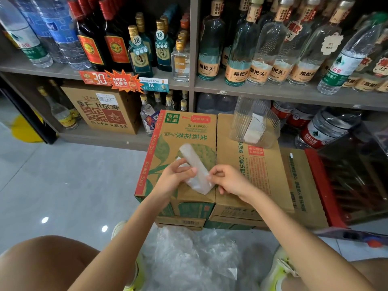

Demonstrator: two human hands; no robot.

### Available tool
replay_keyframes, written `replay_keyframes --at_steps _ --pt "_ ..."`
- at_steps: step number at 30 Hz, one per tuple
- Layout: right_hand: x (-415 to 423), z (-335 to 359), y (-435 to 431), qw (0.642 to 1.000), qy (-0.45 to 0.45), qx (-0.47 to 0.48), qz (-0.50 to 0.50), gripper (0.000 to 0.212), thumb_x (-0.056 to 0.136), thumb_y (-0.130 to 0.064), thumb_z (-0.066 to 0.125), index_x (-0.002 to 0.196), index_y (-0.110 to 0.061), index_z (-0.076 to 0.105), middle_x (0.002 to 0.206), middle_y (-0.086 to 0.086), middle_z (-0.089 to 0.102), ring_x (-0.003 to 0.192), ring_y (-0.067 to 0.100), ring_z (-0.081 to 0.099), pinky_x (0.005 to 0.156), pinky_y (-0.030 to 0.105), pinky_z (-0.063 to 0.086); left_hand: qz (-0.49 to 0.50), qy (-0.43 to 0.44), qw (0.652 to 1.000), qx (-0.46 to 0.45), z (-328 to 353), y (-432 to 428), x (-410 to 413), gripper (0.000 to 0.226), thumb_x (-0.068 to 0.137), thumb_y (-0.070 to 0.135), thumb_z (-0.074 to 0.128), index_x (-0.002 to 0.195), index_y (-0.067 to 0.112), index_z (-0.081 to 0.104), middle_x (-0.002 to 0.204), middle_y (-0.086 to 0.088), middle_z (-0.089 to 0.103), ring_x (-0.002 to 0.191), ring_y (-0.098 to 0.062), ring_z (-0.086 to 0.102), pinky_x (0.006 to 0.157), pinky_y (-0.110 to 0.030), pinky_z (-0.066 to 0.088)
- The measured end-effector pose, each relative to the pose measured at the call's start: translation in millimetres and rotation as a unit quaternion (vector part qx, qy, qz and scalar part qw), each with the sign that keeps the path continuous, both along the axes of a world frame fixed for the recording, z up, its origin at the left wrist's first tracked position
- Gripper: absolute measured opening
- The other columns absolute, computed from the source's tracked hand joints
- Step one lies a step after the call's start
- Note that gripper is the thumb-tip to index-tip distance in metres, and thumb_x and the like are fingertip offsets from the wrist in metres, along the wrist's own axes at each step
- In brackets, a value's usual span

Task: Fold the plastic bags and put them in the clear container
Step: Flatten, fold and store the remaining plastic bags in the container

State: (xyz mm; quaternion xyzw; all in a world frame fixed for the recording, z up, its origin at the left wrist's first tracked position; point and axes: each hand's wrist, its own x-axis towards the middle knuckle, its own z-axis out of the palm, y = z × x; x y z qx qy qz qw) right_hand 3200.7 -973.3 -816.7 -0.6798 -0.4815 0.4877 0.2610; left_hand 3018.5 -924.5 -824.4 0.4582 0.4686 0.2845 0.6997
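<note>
My left hand (178, 175) and right hand (227, 180) pinch one half-folded bag (196, 164) on the boxes (184, 131). The container (241, 114) at their far edge holds folded ones; a pile (189, 255) waits on the floor (63, 175).

"How many hands were there?"

"2: the left hand (178, 173) and the right hand (226, 179), with 1 folded bag strip (196, 164) held between them."

"Containers?"

"1 clear container (241, 122). I couldn't count the folded bags inside it."

"Boxes?"

"2 side by side under the hands: 1 green-printed box (182, 131) and 1 orange-printed box (235, 148). Those stacked beneath were too hidden to count. 1 brown carton (100, 110) stood on the lower shelf."

"Bottles?"

"5 orange-labelled clear bottles (237, 74) in the front row, 2 teal bottles (139, 57) with '18' tags, and 2 dark red-labelled bottles (91, 49) in front."

"Anything else?"

"3 shelf price tags (123, 81), 2 yellow-green shoes (281, 267), and 1 heap of loose bags (189, 259), which I couldn't count."
</note>
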Motion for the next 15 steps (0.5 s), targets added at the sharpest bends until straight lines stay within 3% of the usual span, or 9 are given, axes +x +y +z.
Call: replay_keyframes --at_steps 3,6,8,11,15 --pt "1 -4 5 0.996 -0.083 0.004 0.043 0.007 0.094 -0.023 0.059 0.092 -0.016 0.062 0.072 -0.003 0.067 0.044 0.008 0.047 0.057 0.028 0.043 0.055 0.003 0.998 -0.014 3 7 -1 0.054 0.083 0.02 0.072 0.129 0.006 0.049 0.105 -0.007 0.068 0.088 -0.016 0.069 0.079 -0.024 0.055" --pt "1 -4 8 0.991 -0.118 0.01 0.059 0.006 0.092 -0.021 0.061 0.09 -0.017 0.064 0.066 -0.005 0.065 0.044 0.009 0.048 0.058 0.029 0.045 0.107 0.039 0.993 0.0 0 16 -1 0.051 0.085 0.018 0.072 0.129 0.004 0.051 0.103 -0.009 0.066 0.084 -0.021 0.067 0.076 -0.029 0.056" --pt "0 -4 8 0.989 -0.136 0.017 0.063 0.005 0.092 -0.02 0.061 0.09 -0.017 0.064 0.063 -0.009 0.061 0.044 0.009 0.049 0.054 0.025 0.043 0.131 0.087 0.987 0.025 -3 22 1 0.046 0.086 0.017 0.072 0.127 0.009 0.053 0.096 -0.005 0.066 0.078 -0.019 0.066 0.079 -0.034 0.057" --pt "0 -6 8 0.986 -0.152 0.028 0.063 0.005 0.091 -0.02 0.062 0.091 -0.016 0.066 0.064 -0.013 0.057 0.05 0.004 0.049 0.051 0.018 0.037 0.127 0.193 0.966 0.114 -6 28 4 0.039 0.088 0.018 0.07 0.123 0.015 0.054 0.089 0.0 0.066 0.072 -0.013 0.064 0.063 -0.023 0.05" --pt "1 -8 7 0.983 -0.167 0.045 0.057 0.006 0.09 -0.022 0.064 0.094 -0.018 0.066 0.074 -0.009 0.062 0.068 0.006 0.058 0.059 0.02 0.041 0.074 0.311 0.925 0.206 -14 29 3 0.039 0.088 0.024 0.068 0.124 0.016 0.056 0.094 0.001 0.066 0.087 -0.018 0.064 0.069 -0.026 0.047"
